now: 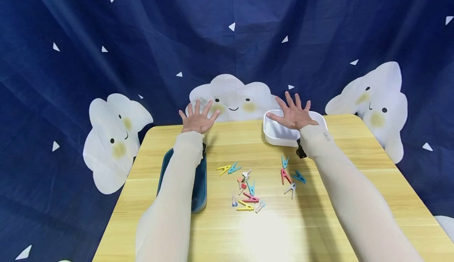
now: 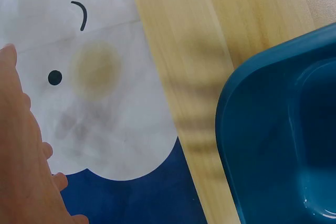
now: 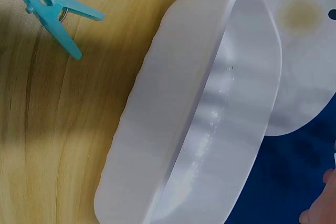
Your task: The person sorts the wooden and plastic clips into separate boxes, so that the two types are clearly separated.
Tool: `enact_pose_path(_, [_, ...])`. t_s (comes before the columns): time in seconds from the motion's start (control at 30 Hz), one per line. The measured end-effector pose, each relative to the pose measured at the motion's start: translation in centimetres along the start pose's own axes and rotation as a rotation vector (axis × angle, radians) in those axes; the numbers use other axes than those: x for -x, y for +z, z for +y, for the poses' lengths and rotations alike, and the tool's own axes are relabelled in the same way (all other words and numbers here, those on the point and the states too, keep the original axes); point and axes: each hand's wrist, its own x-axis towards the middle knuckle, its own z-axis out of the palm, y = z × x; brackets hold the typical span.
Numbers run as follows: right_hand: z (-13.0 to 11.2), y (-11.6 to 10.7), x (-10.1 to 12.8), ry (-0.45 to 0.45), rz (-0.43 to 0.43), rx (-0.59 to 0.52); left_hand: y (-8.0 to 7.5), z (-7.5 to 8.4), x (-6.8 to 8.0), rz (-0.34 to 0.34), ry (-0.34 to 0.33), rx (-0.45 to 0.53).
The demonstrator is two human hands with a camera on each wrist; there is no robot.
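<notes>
Both hands reach out over the far side of the table with fingers spread and nothing held. My left hand (image 1: 197, 121) is raised above the far edge, beyond the dark blue bin (image 1: 202, 199), which the left sleeve partly covers. My right hand (image 1: 293, 114) hovers over the white bin (image 1: 280, 140). In the right wrist view that white bin (image 3: 152, 103) looks empty where its inside shows, and a turquoise clothespin (image 3: 52, 11) lies beside it. The left wrist view shows a corner of the blue bin (image 2: 252, 108) and the edge of the left hand (image 2: 26, 156).
Several clothespins lie between the arms, among them a yellow clothespin (image 1: 245, 207) and a small one with a red heart (image 1: 243, 186). A red clothespin (image 1: 285, 176) is in the cluster near the right sleeve. A dark blue curtain (image 1: 205, 25) with clouds hangs behind the wooden table (image 1: 234, 136).
</notes>
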Motion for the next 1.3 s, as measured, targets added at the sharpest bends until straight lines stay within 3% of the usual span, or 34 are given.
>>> enact_pose_path(0.23, [-0.1,-0.6,-0.3,-0.024,0.013,-0.007,-0.9,-0.3,0.3,0.002,0.000,0.029])
enact_pose_path(0.6, [0.7,-0.4,0.8,-0.091,0.054,-0.020,-1.8,-1.7,1.4,-0.013,0.062,0.034])
enact_pose_path(1.3, [1.0,2.5,4.4,-0.251,0.137,-0.112,0.3,-7.4,6.5,-0.019,0.169,0.086])
